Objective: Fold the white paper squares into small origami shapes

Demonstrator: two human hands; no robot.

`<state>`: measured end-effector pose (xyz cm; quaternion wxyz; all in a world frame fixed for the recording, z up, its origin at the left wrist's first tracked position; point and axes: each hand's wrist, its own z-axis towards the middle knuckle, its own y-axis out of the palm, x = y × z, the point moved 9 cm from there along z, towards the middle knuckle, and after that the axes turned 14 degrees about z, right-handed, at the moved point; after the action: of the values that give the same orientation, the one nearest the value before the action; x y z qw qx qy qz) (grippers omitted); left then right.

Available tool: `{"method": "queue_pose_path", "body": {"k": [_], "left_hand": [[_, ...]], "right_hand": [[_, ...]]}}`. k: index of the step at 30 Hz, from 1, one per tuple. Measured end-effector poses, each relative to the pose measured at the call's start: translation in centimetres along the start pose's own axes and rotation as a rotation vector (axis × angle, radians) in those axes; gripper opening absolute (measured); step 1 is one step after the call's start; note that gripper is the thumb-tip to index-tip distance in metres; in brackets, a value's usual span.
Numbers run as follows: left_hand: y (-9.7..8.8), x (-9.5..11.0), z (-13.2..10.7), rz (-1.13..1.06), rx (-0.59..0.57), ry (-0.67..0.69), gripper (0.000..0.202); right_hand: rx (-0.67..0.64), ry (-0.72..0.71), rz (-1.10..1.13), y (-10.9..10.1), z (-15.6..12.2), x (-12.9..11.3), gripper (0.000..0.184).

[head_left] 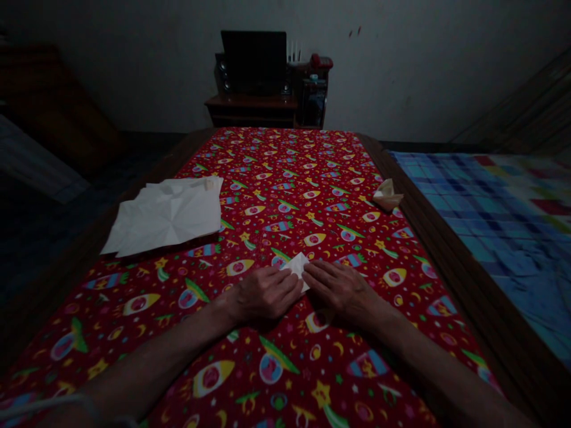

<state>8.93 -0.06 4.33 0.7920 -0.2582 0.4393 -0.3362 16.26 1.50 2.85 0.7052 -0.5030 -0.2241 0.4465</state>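
Observation:
A small piece of white folded paper [298, 266] lies on the red patterned cloth, one pointed corner facing away from me. My left hand [272, 290] is closed on its left side, fingers bent and pressed together over the edge. From the other side, my right hand [336, 285] grips the right edge with its fingers held together. Both hands rest low on the cloth, and the fingers hide much of the paper. The thumbs are mostly out of sight.
A stack of creased white sheets [172, 214] lies on the left of the red cloth [285, 196]. Near the right edge sits a folded paper piece [387, 195]. Beyond the far end stand a dark monitor [254, 62] and speakers. A blue checked cloth [468, 208] is on the right.

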Motion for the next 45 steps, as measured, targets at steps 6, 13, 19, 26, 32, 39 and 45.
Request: {"method": "queue_pose_path", "body": {"k": [6,13,19,26,32,39,45], "left_hand": [[-0.1,0.7,0.1,0.014,0.025,0.010,0.015],[1.4,0.2,-1.4,-0.225,-0.177,-0.157,0.032],[4.2,-0.4,-3.1,-0.357,-0.491,-0.277,0.056],[4.4,-0.7,-2.6,-0.369,-0.531,-0.276,0.060],[4.1,-1.4,-3.1,-0.378,-0.508,-0.270,0.053],[5.0,-1.5,-2.5,-0.386,-0.538,-0.285,0.051],[5.2,-1.7,-3.0,-0.370,-0.541,-0.306,0.052]], "right_hand": [[-0.039,-0.030,0.043,0.4,-0.2,0.0,0.032],[-0.066,0.012,0.164,0.4,-1.3,0.5,0.042],[-0.147,0.095,0.186,1.5,-2.3,0.4,0.055],[-0.170,0.124,0.169,2.2,-3.2,0.4,0.065],[-0.124,0.142,0.214,1.9,-3.5,0.5,0.062],[-0.069,0.169,0.200,1.3,-2.9,0.2,0.049],[0.018,0.182,0.199,0.9,-2.8,0.4,0.038]]}}
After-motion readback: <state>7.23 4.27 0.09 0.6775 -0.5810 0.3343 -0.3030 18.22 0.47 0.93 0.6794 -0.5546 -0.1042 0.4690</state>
